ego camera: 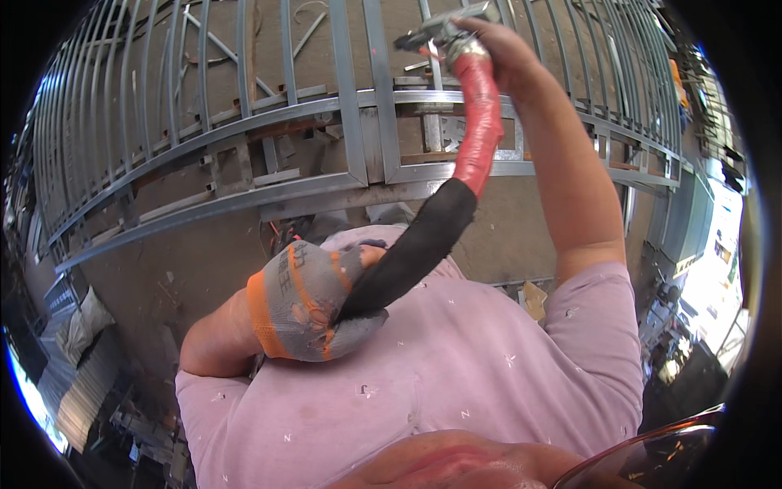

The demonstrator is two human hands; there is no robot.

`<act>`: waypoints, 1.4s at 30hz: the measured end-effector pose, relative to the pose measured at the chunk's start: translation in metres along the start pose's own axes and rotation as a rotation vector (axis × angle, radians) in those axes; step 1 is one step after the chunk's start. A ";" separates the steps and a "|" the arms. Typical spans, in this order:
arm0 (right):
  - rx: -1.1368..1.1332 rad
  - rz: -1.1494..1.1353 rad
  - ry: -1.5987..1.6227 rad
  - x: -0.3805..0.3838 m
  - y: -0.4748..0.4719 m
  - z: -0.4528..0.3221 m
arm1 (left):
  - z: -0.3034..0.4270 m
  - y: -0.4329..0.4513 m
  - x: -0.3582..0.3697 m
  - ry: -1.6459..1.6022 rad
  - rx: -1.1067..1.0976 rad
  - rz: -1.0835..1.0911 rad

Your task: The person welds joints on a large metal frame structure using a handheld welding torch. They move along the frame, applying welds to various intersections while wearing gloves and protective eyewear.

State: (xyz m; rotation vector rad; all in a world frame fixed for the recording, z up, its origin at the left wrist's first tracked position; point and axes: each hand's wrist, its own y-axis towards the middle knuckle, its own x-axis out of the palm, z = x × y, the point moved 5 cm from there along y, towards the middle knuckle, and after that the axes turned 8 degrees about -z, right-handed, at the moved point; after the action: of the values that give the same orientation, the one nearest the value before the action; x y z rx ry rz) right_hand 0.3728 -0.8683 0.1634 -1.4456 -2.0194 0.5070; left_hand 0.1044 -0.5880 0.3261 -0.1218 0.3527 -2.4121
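My right hand, bare, grips a grey metal tool head over the frame at the top of the view. The tool has a black end on its left; its exact kind is hard to tell. From it a thick cable wrapped in red tape curves down into a black sleeve. My left hand, in a grey knit glove with orange bands, holds the lower end of that sleeve close to my chest. The glove bears writing. Below the tool lies a galvanized steel frame with many parallel bars.
Loose metal offcuts lie under and between the frame's rails. On the floor at the left stands a pale sack beside corrugated sheets. A grey cabinet stands at the right. Dark glasses intrude at the bottom right.
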 end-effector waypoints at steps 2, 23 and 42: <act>0.049 -0.016 0.082 0.026 -0.016 0.016 | 0.010 -0.009 0.010 0.066 -0.077 0.072; 0.253 -0.293 0.080 0.073 0.078 0.052 | 0.040 -0.040 -0.020 0.063 -0.235 0.939; 0.481 -0.317 0.312 0.030 0.105 0.062 | 0.105 0.021 -0.054 0.785 -0.637 0.806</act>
State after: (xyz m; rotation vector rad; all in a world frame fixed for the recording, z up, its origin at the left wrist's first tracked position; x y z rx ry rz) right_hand 0.3999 -0.8028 0.0591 -0.8387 -1.6841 0.5433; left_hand 0.1774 -0.5918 0.4211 0.5918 1.2428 -1.3888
